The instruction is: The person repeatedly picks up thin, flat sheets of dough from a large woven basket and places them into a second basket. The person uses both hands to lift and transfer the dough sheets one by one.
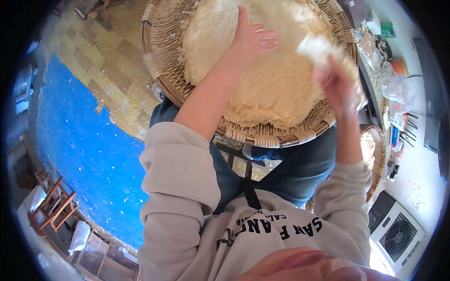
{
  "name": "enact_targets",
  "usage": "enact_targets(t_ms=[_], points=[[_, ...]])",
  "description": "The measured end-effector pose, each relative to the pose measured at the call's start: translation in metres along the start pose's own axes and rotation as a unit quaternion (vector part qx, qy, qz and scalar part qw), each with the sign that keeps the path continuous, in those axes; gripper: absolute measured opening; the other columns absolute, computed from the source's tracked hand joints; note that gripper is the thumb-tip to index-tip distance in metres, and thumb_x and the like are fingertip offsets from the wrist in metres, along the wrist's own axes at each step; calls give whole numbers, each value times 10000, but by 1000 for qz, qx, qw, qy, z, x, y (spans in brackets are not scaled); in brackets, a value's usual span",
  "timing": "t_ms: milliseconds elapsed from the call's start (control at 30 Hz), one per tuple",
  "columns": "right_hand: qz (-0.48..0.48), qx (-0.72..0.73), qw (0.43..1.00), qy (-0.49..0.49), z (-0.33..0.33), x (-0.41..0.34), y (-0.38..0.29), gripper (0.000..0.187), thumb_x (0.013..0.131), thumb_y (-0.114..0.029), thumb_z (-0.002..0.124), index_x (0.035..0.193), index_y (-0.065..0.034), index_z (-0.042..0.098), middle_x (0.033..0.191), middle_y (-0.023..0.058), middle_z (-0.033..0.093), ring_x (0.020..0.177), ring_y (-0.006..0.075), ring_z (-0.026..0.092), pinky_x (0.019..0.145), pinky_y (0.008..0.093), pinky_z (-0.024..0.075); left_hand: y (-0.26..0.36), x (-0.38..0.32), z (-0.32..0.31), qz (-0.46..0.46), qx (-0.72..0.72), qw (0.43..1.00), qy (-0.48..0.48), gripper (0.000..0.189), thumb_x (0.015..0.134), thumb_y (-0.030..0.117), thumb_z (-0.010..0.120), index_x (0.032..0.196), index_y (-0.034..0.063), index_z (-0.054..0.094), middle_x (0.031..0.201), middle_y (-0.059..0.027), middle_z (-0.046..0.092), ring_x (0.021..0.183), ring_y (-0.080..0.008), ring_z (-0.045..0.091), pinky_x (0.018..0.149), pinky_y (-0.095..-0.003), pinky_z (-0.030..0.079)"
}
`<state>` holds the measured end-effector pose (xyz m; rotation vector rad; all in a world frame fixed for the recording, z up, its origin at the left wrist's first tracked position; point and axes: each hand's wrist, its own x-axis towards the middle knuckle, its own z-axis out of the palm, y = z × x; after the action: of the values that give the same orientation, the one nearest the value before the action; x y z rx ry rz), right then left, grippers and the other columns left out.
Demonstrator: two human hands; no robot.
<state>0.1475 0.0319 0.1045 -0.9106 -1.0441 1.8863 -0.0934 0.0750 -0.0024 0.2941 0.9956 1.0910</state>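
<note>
A round wicker basket (161, 52) rests over my knees. In it lies a broad, pale cream mass (267, 91), with ragged, layered edges; its material is not clear. My left hand (251, 38) is over this mass with thumb and fingers spread, holding nothing; whether it touches the surface I cannot tell. Over the basket's right side, my right hand (334, 84) is blurred by motion, its fingers curled around a thin white piece (316, 49). Part of that piece sticks out past the fingers, and its full shape is lost in the blur.
A second wicker basket (378, 158) with pale material stands by my right leg. Along the right runs a cluttered ledge with plastic bags (397, 87). To the left are a blue floor covering (88, 151) with white specks and a wooden stool (56, 207).
</note>
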Motion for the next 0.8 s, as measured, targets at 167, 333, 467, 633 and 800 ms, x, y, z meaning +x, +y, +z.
enact_targets(t_ms=[167, 333, 467, 633, 800], points=[[285, -318, 901, -77, -14, -68, 30, 319, 973, -222, 559, 1211, -11, 576, 1155, 126, 663, 883, 200, 682, 763, 323, 565, -9, -11, 19, 99, 152, 983, -5, 696, 920, 531, 526, 1298, -53, 507, 1189, -165, 636, 1091, -270, 605, 946, -386, 466], [129, -426, 895, 24, -52, -6, -31, 487, 985, -395, 489, 1296, -24, 542, 1255, 114, 614, 1022, 173, 633, 849, 278, 505, -34, -21, 49, 400, 522, 747, 98, 376, 964, 255, 494, 1260, 32, 557, 1081, -128, 664, 888, -248, 651, 788, -387, 528], [24, -559, 817, 138, -35, 86, -47, 781, 880, -615, 533, 1325, 27, 496, 1277, 170, 582, 1094, 246, 609, 899, 362, 488, -55, -53, 71, 490, 572, 649, -108, 354, 893, 143, 489, 1228, 216, 577, 885, -102, 608, 746, -286, 657, 610, -422, 521], [123, -868, 467, -114, -20, 147, 0, 958, 704, -521, 761, 1342, 96, 401, 1215, 273, 585, 1080, 354, 626, 890, 415, 510, -76, -84, 86, 403, 651, 621, -169, 375, 852, 142, 538, 1215, 229, 569, 891, -132, 583, 664, -316, 641, 558, -426, 514], [103, -898, 427, 38, -81, 136, 15, 730, 666, -316, 814, 1199, 89, 525, 1053, 217, 656, 1002, 296, 666, 787, 391, 548, -84, -98, 89, 374, 655, 625, -202, 382, 856, 166, 547, 1234, 220, 550, 916, -151, 560, 644, -337, 630, 546, -429, 507]])
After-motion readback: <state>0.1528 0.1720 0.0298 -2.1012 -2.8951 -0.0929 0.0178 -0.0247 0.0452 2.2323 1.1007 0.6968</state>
